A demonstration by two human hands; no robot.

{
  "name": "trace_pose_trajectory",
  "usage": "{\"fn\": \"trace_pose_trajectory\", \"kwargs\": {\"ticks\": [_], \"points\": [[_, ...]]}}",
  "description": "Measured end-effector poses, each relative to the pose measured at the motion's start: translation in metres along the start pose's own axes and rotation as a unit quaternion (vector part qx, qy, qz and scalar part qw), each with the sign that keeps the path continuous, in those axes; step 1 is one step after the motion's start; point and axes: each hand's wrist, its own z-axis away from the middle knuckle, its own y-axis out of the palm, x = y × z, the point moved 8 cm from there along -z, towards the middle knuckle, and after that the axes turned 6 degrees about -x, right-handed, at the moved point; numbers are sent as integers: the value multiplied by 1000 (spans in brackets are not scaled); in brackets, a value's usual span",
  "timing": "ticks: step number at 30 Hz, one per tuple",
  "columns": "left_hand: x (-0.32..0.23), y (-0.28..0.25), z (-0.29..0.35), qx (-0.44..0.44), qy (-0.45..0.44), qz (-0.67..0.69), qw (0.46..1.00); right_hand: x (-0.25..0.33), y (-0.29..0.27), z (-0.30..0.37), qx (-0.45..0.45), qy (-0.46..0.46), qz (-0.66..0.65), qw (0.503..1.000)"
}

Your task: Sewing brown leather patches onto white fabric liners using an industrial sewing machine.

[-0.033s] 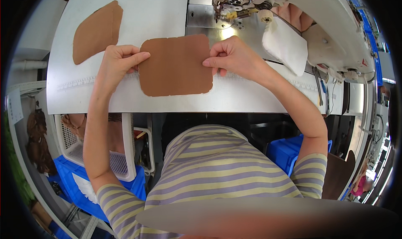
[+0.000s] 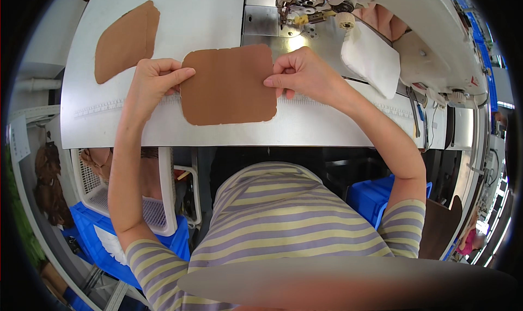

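Note:
Between my hands is a brown leather panel (image 2: pixel 229 87), nearly square with rounded corners and small notches along its edges. My left hand (image 2: pixel 158 81) pinches its left edge, thumb on top. At the right edge my right hand (image 2: pixel 297 76) grips it the same way, thumb on top and fingers curled below. The panel is above the near part of the white table (image 2: pixel 125 128), across a printed ruler strip (image 2: pixel 101 108). Farther left, more brown leather pieces (image 2: pixel 125 44) lie overlapping on the tabletop.
A sewing machine (image 2: pixel 436 49) with a metal bed plate (image 2: pixel 261 25) stands at the far right. A white padded piece (image 2: pixel 373 60) lies beside it, near some hand tools (image 2: pixel 417 115). Below the table are a white basket (image 2: pixel 168 191) with brown pieces and a blue bin (image 2: pixel 368 199).

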Motion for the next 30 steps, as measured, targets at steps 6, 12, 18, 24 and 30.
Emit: {"fn": "trace_pose_trajectory", "kwargs": {"ticks": [6, 12, 18, 24, 30], "points": [[-1, 1, 0, 4, 14, 22, 1000, -3, 0, 4, -7, -2, -4, 1000], [-22, 4, 21, -118, 91, -4, 989, -3, -6, 18, -27, -14, -6, 1000], [-52, 75, 76, -66, 320, -155, 932, 0, -15, 6, -34, -14, -46, 998], [-51, 85, 82, -63, 354, -149, 921, 7, -17, -13, -42, -17, 3, 999], [-53, 86, 85, -77, 375, -148, 912, 9, -6, -14, -7, -17, 21, 1000]]}}
